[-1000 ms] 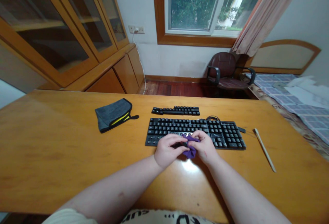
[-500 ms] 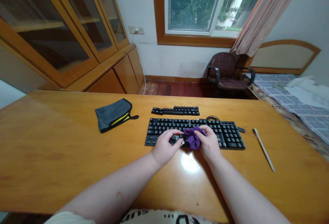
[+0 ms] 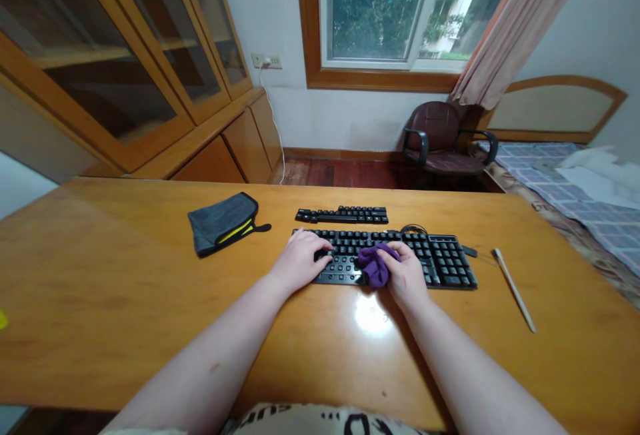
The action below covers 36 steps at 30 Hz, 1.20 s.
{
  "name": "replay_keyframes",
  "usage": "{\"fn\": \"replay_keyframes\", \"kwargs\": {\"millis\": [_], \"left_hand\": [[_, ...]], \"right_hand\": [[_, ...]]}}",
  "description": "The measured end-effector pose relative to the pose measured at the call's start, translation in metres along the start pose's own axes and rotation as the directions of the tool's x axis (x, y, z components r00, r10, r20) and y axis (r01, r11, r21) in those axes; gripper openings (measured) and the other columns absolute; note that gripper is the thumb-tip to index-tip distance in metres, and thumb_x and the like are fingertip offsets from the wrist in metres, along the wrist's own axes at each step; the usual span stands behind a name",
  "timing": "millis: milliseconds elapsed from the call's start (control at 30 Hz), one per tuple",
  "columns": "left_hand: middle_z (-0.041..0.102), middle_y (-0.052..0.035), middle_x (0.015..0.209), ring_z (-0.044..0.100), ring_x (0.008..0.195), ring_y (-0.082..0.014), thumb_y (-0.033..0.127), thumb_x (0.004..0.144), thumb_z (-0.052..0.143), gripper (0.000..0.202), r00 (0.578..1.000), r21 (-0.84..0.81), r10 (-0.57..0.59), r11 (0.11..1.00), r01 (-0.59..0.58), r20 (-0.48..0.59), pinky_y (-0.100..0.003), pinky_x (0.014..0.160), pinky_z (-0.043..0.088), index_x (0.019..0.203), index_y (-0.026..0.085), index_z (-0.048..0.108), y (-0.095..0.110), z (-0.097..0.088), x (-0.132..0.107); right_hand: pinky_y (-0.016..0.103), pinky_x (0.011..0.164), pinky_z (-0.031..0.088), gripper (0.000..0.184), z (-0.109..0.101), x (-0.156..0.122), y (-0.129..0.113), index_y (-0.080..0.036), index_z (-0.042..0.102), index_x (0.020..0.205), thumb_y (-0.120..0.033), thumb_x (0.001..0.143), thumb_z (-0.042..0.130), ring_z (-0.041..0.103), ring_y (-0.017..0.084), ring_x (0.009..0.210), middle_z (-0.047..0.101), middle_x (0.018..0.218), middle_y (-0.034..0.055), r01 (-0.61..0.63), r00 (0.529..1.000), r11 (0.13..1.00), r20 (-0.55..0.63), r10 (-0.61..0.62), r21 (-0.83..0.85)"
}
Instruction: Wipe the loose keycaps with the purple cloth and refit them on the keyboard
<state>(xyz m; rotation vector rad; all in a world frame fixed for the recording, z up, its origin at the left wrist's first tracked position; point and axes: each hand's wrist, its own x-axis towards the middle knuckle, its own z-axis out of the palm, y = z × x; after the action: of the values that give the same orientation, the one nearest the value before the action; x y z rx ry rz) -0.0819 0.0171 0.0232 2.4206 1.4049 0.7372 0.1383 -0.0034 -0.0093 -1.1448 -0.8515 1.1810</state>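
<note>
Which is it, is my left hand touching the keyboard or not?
Touching. The head view shows the left hand resting on the keyboard, covering its leftmost keys.

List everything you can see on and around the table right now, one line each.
table: 1, orange-brown wood, fills the foreground
keyboard: 1, black, middle of the table
strip of keys: 1, black, just behind the keyboard
purple cloth: 1, purple, bunched on the keyboard's front edge
pouch: 1, grey with yellow trim, left of the keyboard
stick: 1, pale, right of the keyboard
small piece: 1, black, off the keyboard's right end
chair: 1, dark brown, beyond the table
cabinet: 1, wood with glass doors, at the left
left hand: 1, resting on the keyboard's left keys
right hand: 1, gripping the purple cloth
</note>
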Motion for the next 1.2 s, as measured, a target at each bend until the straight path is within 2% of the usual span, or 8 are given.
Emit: {"fn": "replay_keyframes", "kwargs": {"millis": [300, 567, 1200], "left_hand": [[0.062, -0.0031, 0.105, 0.05, 0.107, -0.0215, 0.025, 0.071, 0.061, 0.011, 1.0, 0.017, 0.013, 1.0, -0.013, -0.016, -0.049, 0.104, 0.021, 0.081, 0.023, 0.064, 0.003, 0.02, -0.003], [0.063, -0.0027, 0.104, 0.048, 0.109, -0.0222, 0.025, 0.07, 0.062, 0.011, 1.0, 0.027, 0.007, 1.0, -0.006, -0.018, -0.049, 0.104, 0.021, 0.081, 0.023, 0.064, 0.003, 0.026, -0.004], [0.065, -0.0023, 0.098, 0.049, 0.108, -0.0229, 0.024, 0.074, 0.06, 0.009, 0.997, 0.082, 0.055, 0.995, -0.05, -0.05, -0.049, 0.104, 0.021, 0.08, 0.025, 0.068, 0.005, 0.028, -0.005]], "right_hand": [[0.026, 0.058, 0.046, 0.024, 0.0, -0.002, -0.001, -0.019, 0.055, 0.076, -0.031, 0.063, 0.071, 0.059, 0.014, 0.061, 0.062, 0.07, -0.0014, -0.013, 0.999, 1.0, 0.032, 0.013, 0.001], [0.026, 0.057, 0.047, 0.025, 0.002, -0.003, -0.006, -0.019, 0.055, 0.075, -0.033, 0.062, 0.071, 0.058, 0.014, 0.061, 0.06, 0.069, -0.0008, 0.006, 1.0, 0.997, 0.007, -0.006, -0.07], [0.025, 0.058, 0.046, 0.023, 0.002, -0.003, -0.006, -0.02, 0.055, 0.073, -0.031, 0.062, 0.071, 0.059, 0.013, 0.06, 0.062, 0.068, -0.0023, -0.014, 1.0, 0.999, 0.014, 0.014, -0.048]]}}
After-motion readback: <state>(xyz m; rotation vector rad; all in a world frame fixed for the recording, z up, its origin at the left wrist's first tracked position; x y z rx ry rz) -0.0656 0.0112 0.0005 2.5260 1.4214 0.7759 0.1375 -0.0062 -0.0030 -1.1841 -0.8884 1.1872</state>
